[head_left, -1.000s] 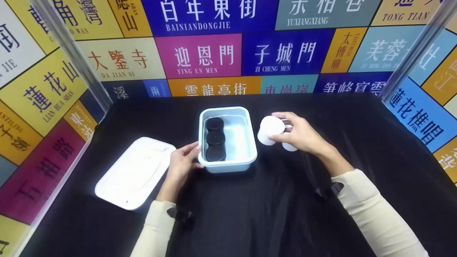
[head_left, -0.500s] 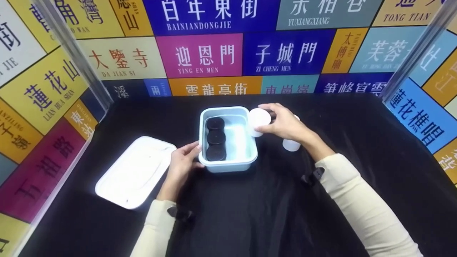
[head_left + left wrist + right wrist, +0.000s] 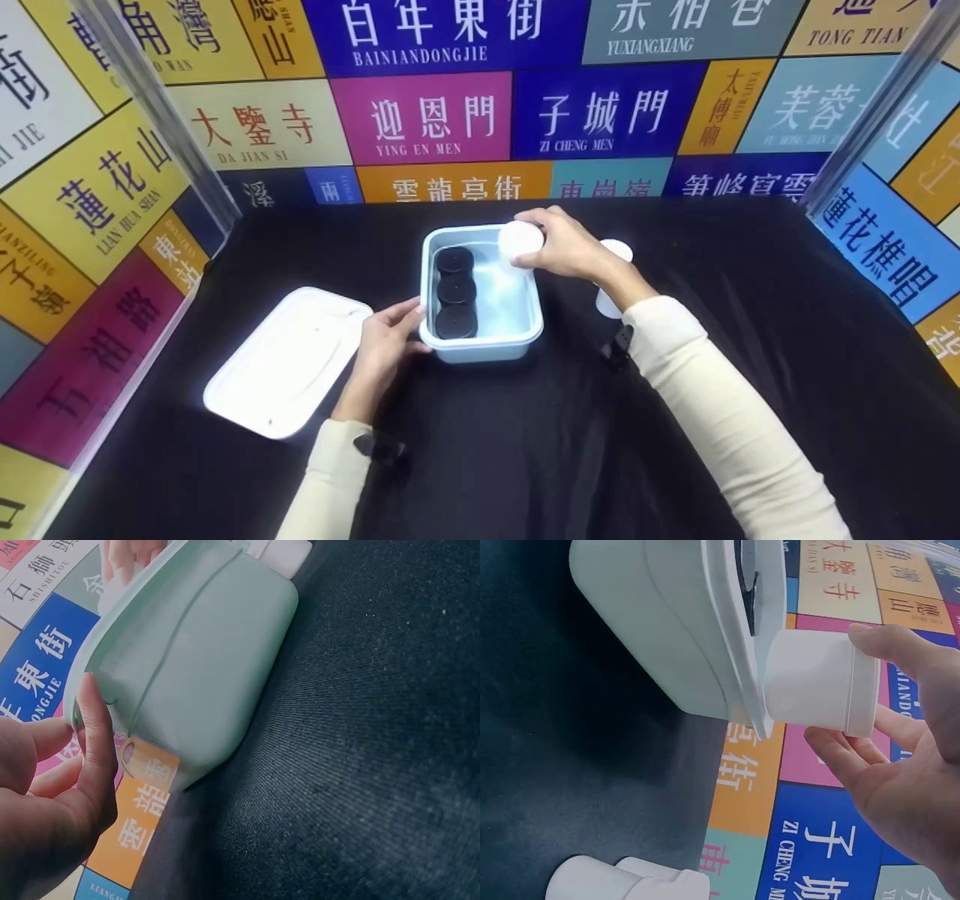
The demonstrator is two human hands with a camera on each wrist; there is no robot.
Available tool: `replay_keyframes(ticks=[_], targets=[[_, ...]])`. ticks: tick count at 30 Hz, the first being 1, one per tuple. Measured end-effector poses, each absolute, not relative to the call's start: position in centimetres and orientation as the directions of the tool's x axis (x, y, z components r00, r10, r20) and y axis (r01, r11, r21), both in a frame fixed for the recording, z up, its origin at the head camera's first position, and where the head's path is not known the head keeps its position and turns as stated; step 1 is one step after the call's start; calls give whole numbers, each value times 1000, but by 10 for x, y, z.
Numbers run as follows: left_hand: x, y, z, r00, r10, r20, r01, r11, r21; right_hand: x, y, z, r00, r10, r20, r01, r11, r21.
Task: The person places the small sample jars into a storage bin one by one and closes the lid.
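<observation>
A pale blue plastic food container point(image 3: 499, 351) stands on the black cloth, its top uncovered. Three black round lids point(image 3: 456, 289) line up along its left side; what lies under them is hidden. My left hand point(image 3: 384, 341) pinches the container's left rim, thumb and finger on either side of it in the left wrist view. Above the far right corner, my right hand point(image 3: 561, 244) grips a white cylindrical jar point(image 3: 810, 679) by its capped end. The right wrist view shows the jar's lower end at the rim, partly inside.
White jars point(image 3: 616, 250) stand right of the container, partly behind the right wrist; the right wrist view shows them too point(image 3: 592, 881). A white rectangular lid point(image 3: 285, 367) lies left of the left hand. Walls with coloured signs point(image 3: 420, 116) enclose the back and sides.
My right hand has carried the white jar leftward, from beside the container to above its far right corner. The left hand has stayed on the left rim.
</observation>
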State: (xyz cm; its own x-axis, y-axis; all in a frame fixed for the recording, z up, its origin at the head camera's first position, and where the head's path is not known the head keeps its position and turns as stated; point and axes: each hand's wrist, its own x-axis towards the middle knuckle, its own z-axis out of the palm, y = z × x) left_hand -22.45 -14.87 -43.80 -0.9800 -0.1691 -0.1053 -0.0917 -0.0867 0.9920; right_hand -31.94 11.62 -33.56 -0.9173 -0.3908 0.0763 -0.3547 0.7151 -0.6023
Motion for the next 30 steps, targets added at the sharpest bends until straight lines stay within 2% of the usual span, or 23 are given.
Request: replay_keyframes(ticks=[17, 24, 30], targets=[[-225, -149, -439, -979, -169, -112, -98, -89, 991, -340, 93, -344, -901, -432, 32, -384, 761, -523], [-224, -149, -438, -980, -167, -108, -95, -85, 992, -344, 84, -344, -907, -420, -32, -350, 795, -495], [-226, -150, -439, -985, -153, -86, -76, -65, 995, -347, 73, -344, -910, -412, -37, -351, 816, -459]])
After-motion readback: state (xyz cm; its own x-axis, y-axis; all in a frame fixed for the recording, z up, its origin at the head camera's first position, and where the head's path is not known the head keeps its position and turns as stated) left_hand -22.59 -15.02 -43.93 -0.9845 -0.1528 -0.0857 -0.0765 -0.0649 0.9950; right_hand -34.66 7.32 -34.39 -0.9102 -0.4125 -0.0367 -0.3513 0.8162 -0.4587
